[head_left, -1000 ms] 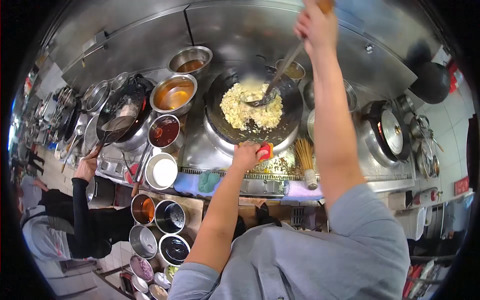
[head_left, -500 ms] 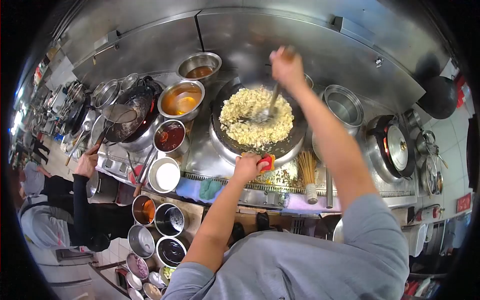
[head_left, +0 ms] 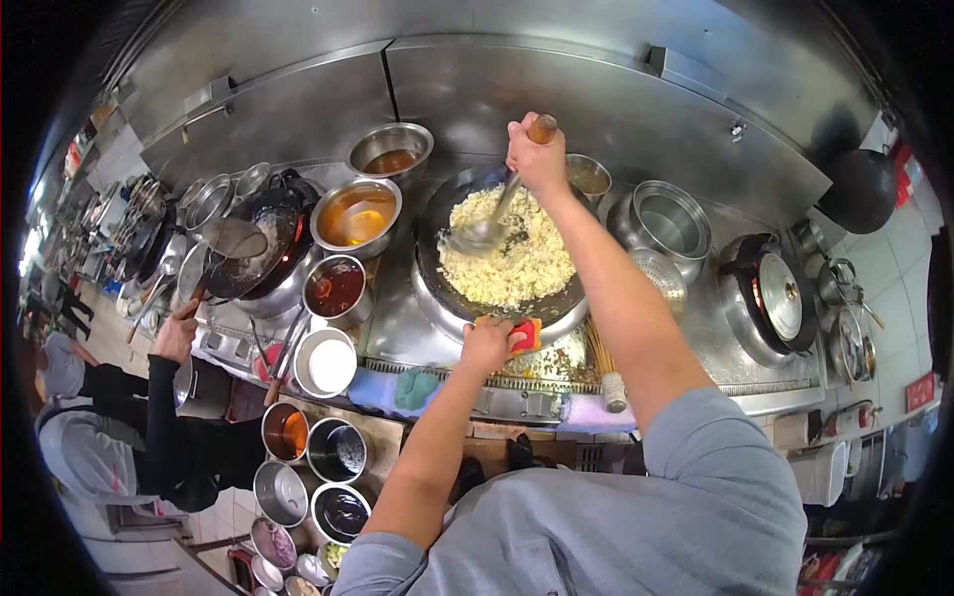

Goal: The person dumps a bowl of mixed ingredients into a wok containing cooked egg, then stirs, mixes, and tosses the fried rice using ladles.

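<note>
My right hand [head_left: 540,164] is wrapped round the wooden-ended handle of a metal ladle [head_left: 479,236]. The ladle's bowl lies in pale yellow, crumbly food [head_left: 527,266] that looks like egg fried rice. This food fills much of a large black wok [head_left: 427,248] on the stove. At the wok's near edge, my left hand [head_left: 486,346] grips a folded red and yellow cloth [head_left: 525,336] pressed against the rim. My left fingers are partly hidden by the hand itself.
Left of the wok stand bowls of amber liquid [head_left: 356,215] and red sauce [head_left: 335,286]. A bamboo brush [head_left: 608,372], a perforated ladle [head_left: 658,280] and a steel pot [head_left: 672,221] are at the right. A co-worker's hand [head_left: 176,333] holds a strainer [head_left: 235,238] over another wok.
My right hand has moved left, and the ladle's bowl has shifted left through the food. Dark wok surface now shows in the middle. My left hand stays at the rim.
</note>
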`<state>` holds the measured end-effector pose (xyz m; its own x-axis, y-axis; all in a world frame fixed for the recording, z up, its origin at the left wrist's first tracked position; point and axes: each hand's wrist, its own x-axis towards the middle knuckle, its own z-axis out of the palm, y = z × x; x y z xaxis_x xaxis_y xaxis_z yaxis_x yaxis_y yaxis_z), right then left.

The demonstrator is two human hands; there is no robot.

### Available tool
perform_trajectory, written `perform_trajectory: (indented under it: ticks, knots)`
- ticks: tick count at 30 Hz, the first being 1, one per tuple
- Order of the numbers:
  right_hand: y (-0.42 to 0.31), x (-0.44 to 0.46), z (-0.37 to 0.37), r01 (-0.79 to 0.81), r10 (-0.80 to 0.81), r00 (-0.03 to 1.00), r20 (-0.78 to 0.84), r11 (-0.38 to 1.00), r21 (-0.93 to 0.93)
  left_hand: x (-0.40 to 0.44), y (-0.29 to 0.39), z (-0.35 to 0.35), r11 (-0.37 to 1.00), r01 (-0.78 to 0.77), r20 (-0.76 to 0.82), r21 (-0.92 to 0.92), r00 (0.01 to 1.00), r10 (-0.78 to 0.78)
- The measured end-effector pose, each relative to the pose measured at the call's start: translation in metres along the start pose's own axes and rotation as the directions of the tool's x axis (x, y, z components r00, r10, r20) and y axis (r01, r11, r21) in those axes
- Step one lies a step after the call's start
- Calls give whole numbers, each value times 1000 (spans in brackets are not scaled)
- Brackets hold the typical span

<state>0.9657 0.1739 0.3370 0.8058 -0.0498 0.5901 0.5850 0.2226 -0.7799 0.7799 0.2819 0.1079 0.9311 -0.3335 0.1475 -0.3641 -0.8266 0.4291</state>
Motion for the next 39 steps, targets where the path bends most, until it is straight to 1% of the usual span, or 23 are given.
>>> perform_trajectory:
  ticks: [1,3,4,5,7,9,10,13,15,17,18,19,21,23,24,25,27,28,29,32,35,37,39]
  knots:
    - [-4,13,-3,10,-10,1000,3,1000,3,1,-7,-2,999,-35,19,-35,999,35]
    - [-14,49,-19,-165,145,985,-93,945,-283,-2,-14,-10,996,-72,59,-58,995,75]
    - [-19,69,-28,-158,93,978,-184,913,-375,1,-15,-12,994,-87,96,-69,991,94]
    - [-21,79,-36,-50,-21,978,-207,941,-334,4,-18,-13,992,-100,131,-80,985,110]
    - [-10,62,-50,-42,6,985,-170,978,-206,4,-19,-10,991,-114,80,-72,990,119]
    - [23,61,-37,82,-126,988,-89,918,-387,5,-17,-14,991,-130,107,-25,986,132]
    - [25,71,-28,-86,95,995,2,909,-407,12,-15,-17,992,-128,101,-24,986,129]
    - [-3,88,-7,-84,7,984,-177,898,-433,14,-6,-29,997,-71,218,-9,973,72]
    - [-3,66,-14,-58,-10,985,-172,921,-386,8,8,-31,997,-27,209,76,978,11]
    - [19,39,-21,-12,12,1000,3,998,-66,9,9,-36,995,-62,222,75,974,44]
    - [-4,38,-23,-202,206,975,88,978,-55,15,6,-34,995,-87,214,50,974,75]
    - [-22,42,-25,-223,227,974,-7,948,-228,13,2,-29,994,-106,222,22,970,98]
    - [-53,50,-56,-371,374,927,38,926,-66,14,-6,-20,992,-119,163,-47,979,126]
    - [-104,1,-64,-213,204,977,-67,955,-206,13,-7,-17,988,-148,116,-45,981,153]
    - [-98,-31,-43,-295,186,943,-277,851,-434,13,-7,-16,988,-152,87,-18,984,153]
    - [-40,-44,-52,238,-418,904,-84,658,-714,13,-7,-14,987,-157,97,-25,982,159]
    - [-6,-46,-52,44,-81,991,-107,950,-310,14,-8,-12,990,-143,128,2,982,141]
    - [-16,-34,-42,28,-56,994,-93,959,-283,10,-7,-9,987,-158,28,2,987,158]
    - [-34,-26,-28,4,-26,996,-84,968,-251,8,-2,-17,989,-144,71,33,987,142]
    - [-89,-80,13,35,-71,987,-143,970,-242,3,-2,-5,991,-134,-56,14,989,135]
    - [-28,-100,-20,227,-251,967,-32,916,-330,5,0,-4,996,-85,-63,5,994,85]
    - [-31,-63,-52,150,-181,982,-53,919,-364,4,-2,-4,999,-43,-17,-5,999,43]
    - [-99,-64,-52,-121,49,974,-220,938,-324,7,-5,-7,999,-42,-39,-20,998,42]
